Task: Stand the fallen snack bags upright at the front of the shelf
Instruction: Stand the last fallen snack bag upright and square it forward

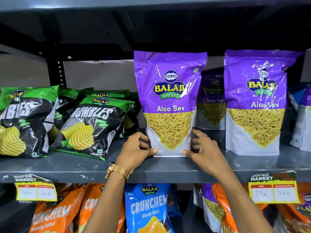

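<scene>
A purple Aloo Sev bag [169, 101] stands upright near the front of the grey shelf [84, 167]. My left hand [138, 147] grips its lower left corner and my right hand [200, 147] grips its lower right corner, thumbs on the white front. A second Aloo Sev bag [256, 101] stands upright to the right. A third Aloo Sev bag [212, 98] stands further back between them, partly hidden. Green and black Rumbles bags [89, 125] lean back on the left side of the shelf.
The shelf above hangs low over the bag tops. A blue and white bag [301, 118] sits at the far right. Price labels [273, 189] hang on the shelf edge. Orange and blue Crunchem bags [148, 207] fill the shelf below.
</scene>
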The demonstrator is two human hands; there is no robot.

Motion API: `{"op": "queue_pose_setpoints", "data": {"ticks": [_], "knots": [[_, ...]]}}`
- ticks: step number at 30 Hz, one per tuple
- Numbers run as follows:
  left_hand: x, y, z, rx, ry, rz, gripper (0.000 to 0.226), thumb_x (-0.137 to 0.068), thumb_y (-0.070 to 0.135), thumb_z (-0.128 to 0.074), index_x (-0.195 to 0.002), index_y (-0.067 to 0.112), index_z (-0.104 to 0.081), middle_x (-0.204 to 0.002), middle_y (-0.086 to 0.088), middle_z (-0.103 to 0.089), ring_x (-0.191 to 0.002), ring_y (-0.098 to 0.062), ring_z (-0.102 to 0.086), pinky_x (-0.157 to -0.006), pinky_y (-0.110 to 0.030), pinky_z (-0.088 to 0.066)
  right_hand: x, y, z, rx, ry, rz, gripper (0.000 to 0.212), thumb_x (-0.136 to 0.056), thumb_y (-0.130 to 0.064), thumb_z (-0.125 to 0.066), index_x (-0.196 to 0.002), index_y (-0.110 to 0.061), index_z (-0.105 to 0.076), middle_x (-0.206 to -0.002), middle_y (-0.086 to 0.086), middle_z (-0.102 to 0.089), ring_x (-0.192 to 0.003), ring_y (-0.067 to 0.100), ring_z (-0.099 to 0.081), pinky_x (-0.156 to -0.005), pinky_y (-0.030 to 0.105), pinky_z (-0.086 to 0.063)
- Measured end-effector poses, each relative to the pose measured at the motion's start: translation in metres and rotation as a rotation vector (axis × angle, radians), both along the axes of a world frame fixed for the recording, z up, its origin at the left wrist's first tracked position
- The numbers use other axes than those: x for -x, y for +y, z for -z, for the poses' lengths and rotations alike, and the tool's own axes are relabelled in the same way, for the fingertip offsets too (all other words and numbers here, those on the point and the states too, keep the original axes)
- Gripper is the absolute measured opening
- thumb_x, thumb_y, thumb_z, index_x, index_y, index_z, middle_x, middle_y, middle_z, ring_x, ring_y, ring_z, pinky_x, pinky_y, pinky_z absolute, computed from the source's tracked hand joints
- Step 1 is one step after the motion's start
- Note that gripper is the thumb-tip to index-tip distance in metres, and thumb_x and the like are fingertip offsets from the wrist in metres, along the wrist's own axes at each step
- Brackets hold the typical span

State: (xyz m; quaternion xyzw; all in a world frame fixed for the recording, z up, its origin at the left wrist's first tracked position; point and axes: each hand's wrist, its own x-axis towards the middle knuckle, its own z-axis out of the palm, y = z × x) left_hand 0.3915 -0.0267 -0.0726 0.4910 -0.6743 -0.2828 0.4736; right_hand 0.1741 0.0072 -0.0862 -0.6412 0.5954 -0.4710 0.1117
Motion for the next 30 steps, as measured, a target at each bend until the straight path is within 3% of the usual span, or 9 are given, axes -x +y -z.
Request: {"op": "queue_pose_setpoints", "data": {"ticks": [7,12,16,18,21,23,26,28,30], "knots": [[0.003,0.007,-0.003,-0.019,-0.031,-0.041,0.031,-0.069,0.009,-0.083,-0.083,0.021,-0.058,-0.084,-0.009,-0.072,-0.085,-0.026,-0.067,-0.091,-0.048,-0.053,0.000,-0.002,0.000,0.014,-0.053,0.017,0.080,-0.067,-0.033,-0.080,-0.139,-0.027,-0.045,-0.124,0.006,-0.068,-0.117,0.030,-0.063,-0.100,0.050,-0.049],[0.012,0.026,-0.008,-0.079,0.211,-0.064,0.054,-0.076,-0.001,-0.075,-0.126,0.001,-0.053,-0.127,-0.025,-0.061,-0.118,-0.032,-0.059,-0.107,-0.045,-0.046,0.006,0.019,-0.006,0.122,-0.192,-0.109,0.074,-0.078,-0.014,-0.075,-0.145,-0.019,-0.042,-0.144,0.002,-0.053,-0.132,0.021,-0.052,-0.109,0.040,-0.044],[0.045,0.066,0.008,0.270,0.460,-0.301,0.048,-0.085,-0.001,-0.065,-0.129,0.007,-0.050,-0.134,-0.017,-0.055,-0.128,-0.027,-0.051,-0.104,-0.013,-0.043,0.068,0.057,0.006,0.456,-0.348,0.039,0.057,-0.079,-0.012,-0.071,-0.128,-0.036,-0.052,-0.130,-0.006,-0.059,-0.118,0.010,-0.058,-0.102,0.030,-0.048],[0.087,0.085,0.015,0.487,0.474,-0.389,0.039,-0.086,0.005,-0.063,-0.123,0.010,-0.055,-0.127,-0.011,-0.059,-0.121,-0.020,-0.056,-0.103,-0.016,-0.044,0.119,0.064,0.005,0.531,-0.386,0.180,0.055,-0.079,-0.009,-0.071,-0.127,-0.028,-0.054,-0.130,0.007,-0.060,-0.120,0.021,-0.059,-0.105,0.043,-0.048],[0.156,0.094,0.015,0.674,0.422,-0.281,0.025,-0.085,0.013,-0.061,-0.110,0.015,-0.062,-0.108,0.000,-0.066,-0.103,-0.003,-0.062,-0.094,-0.014,-0.046,0.176,0.060,-0.004,0.375,-0.246,0.272,0.075,-0.078,-0.015,-0.077,-0.142,-0.008,-0.040,-0.142,0.019,-0.051,-0.131,0.036,-0.049,-0.110,0.053,-0.040],[0.195,0.089,0.008,0.572,0.347,-0.140,0.020,-0.085,0.020,-0.064,-0.104,0.025,-0.063,-0.102,0.009,-0.067,-0.097,0.002,-0.065,-0.087,-0.012,-0.050,0.194,0.054,-0.006,0.273,-0.186,0.231,0.087,-0.075,-0.022,-0.080,-0.146,-0.003,-0.033,-0.143,0.020,-0.050,-0.132,0.035,-0.048,-0.112,0.049,-0.038],[0.239,0.069,-0.001,0.297,0.164,0.020,0.031,-0.086,0.030,-0.066,-0.115,0.034,-0.055,-0.111,0.007,-0.067,-0.107,-0.011,-0.064,-0.099,-0.030,-0.051,0.212,0.043,-0.004,0.173,-0.137,0.112,0.083,-0.074,-0.024,-0.081,-0.142,-0.005,-0.037,-0.133,0.008,-0.059,-0.123,0.024,-0.056,-0.108,0.033,-0.040],[0.259,0.058,-0.007,0.182,0.009,0.036,0.058,-0.086,0.040,-0.063,-0.137,0.021,-0.043,-0.132,-0.012,-0.061,-0.124,-0.026,-0.056,-0.108,-0.043,-0.042,0.219,0.036,-0.006,0.075,-0.162,0.017,0.079,-0.076,-0.023,-0.079,-0.142,-0.008,-0.038,-0.135,0.010,-0.062,-0.124,0.028,-0.059,-0.108,0.044,-0.043],[0.267,0.053,-0.007,0.158,0.009,0.018,0.067,-0.084,0.047,-0.064,-0.139,0.019,-0.040,-0.137,-0.005,-0.060,-0.127,-0.020,-0.055,-0.108,-0.041,-0.041,0.222,0.031,-0.007,0.039,-0.197,-0.041,0.073,-0.078,-0.020,-0.078,-0.141,-0.012,-0.041,-0.133,0.012,-0.064,-0.124,0.032,-0.060,-0.105,0.052,-0.045]]}}
